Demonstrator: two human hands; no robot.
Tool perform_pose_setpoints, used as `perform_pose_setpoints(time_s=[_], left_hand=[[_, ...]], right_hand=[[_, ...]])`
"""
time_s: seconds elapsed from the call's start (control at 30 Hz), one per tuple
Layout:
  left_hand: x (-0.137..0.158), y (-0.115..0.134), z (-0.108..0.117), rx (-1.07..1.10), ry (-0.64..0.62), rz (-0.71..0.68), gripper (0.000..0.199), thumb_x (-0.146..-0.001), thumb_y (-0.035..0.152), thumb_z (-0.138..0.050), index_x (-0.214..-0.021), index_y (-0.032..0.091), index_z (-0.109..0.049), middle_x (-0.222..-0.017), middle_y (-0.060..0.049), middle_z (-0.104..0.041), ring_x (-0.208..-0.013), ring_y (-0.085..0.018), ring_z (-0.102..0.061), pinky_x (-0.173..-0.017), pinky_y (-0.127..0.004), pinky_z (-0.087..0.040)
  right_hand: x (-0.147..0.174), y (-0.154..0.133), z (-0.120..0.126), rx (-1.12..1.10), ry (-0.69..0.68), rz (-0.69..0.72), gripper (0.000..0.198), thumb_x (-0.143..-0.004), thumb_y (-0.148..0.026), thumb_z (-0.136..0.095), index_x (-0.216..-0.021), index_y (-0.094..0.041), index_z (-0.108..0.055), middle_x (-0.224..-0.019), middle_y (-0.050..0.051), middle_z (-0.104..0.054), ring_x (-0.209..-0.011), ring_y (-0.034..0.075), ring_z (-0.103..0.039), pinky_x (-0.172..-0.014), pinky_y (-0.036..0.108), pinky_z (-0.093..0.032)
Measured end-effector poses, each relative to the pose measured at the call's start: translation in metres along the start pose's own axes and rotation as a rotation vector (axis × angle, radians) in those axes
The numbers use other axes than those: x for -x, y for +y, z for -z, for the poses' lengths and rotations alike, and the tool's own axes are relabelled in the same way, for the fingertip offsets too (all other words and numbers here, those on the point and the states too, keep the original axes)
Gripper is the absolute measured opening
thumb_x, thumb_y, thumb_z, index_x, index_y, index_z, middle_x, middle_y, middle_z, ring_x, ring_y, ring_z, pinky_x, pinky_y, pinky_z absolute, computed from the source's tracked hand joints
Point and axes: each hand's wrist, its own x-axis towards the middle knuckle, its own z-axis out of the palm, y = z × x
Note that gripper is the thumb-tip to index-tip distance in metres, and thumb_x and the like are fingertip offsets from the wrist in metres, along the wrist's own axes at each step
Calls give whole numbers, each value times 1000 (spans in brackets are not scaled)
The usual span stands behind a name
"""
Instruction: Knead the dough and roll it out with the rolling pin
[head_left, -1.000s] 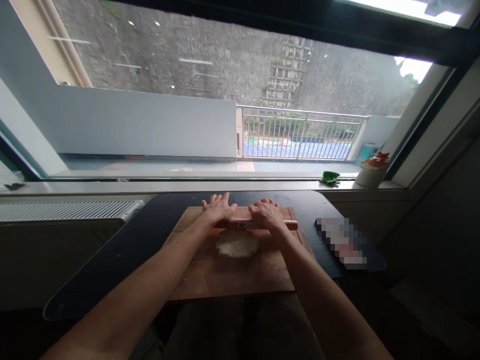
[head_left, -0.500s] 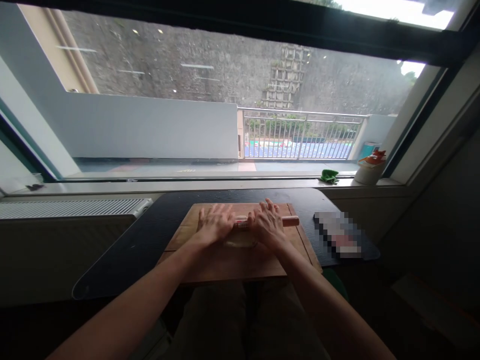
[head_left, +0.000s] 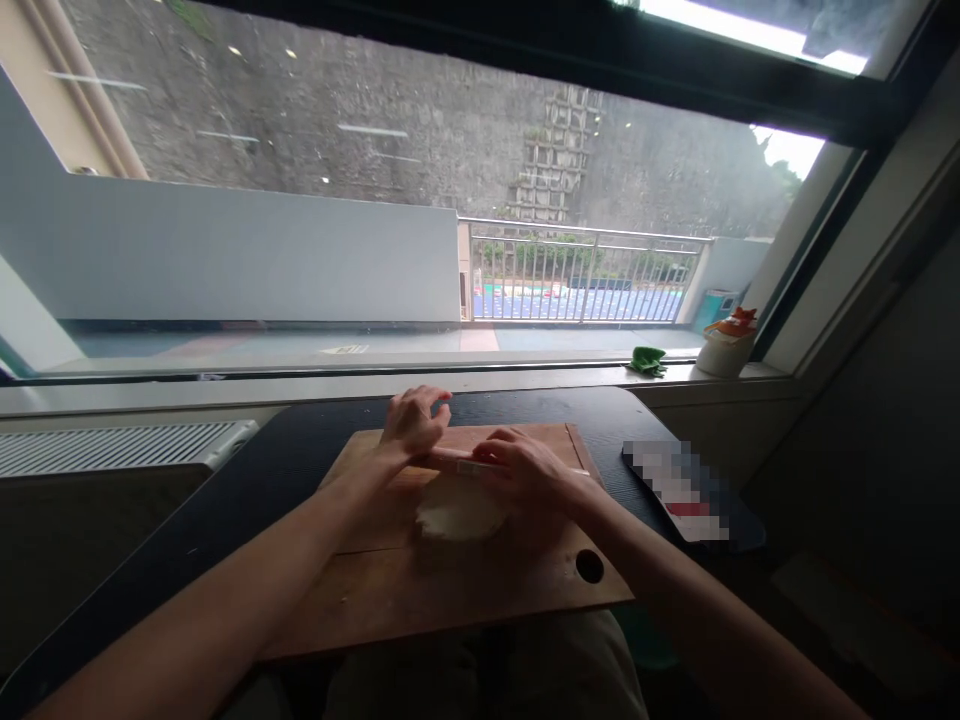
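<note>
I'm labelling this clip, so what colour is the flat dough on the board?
The dough is pale cream, seen best in the head view.

The right grip (head_left: 525, 468) hides part of the rolling pin (head_left: 445, 459), whose label (head_left: 471, 467) is unreadable.

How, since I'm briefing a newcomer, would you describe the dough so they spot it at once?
At the window stands a dark table bearing a wooden board. On it, mostly nearer the camera than the rolling pin, lies the dough: flat, pale and roundish, unlike the slim pin.
</note>
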Motion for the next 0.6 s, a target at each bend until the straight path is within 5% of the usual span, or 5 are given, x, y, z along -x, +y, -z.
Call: perform_pose_setpoints(time_s=[0.13, 0.33, 0.43, 0.6], left_hand=[[28, 24, 27, 169, 81, -89, 28, -82, 26, -39, -98, 21, -61, -107, -3, -64, -103, -18, -54, -96, -32, -36], [45, 37, 27, 87, -537, 50, 29, -79, 37, -41, -81, 18, -63, -78, -4, -65, -68, -17, -57, -62, -26, -39], [30, 37, 21, 15, -659, 103, 37, -76, 48, -42, -69, 17, -61, -71, -5, -62, -64, -18, -54, -58, -27, -36], [9, 31, 23, 338, -876, 117, 35, -73, 49, -44, -68, 19, -62, -67, 0, -60, -60, -14, -48, -55, -24, -35]], right_hand=[[25, 7, 2, 89, -8, -107, 22, -89, -34, -48, -100, -20, -60, -99, 5, -58, -96, 16, -51, -82, 26, -37], [18, 22, -6, 283, 42, -437, 32, -91, -40, -37, -102, -19, -60, -101, 8, -58, -97, 21, -51, -88, 33, -34], [12, 21, -10, 311, 41, -502, 33, -90, -39, -37, -103, -18, -59, -102, 9, -58, -94, 21, -52, -85, 33, -35], [10, 16, -11, 293, 42, -509, 35, -90, -37, -35, -110, -18, -57, -104, 10, -57, -96, 21, -50, -84, 32, -37]])
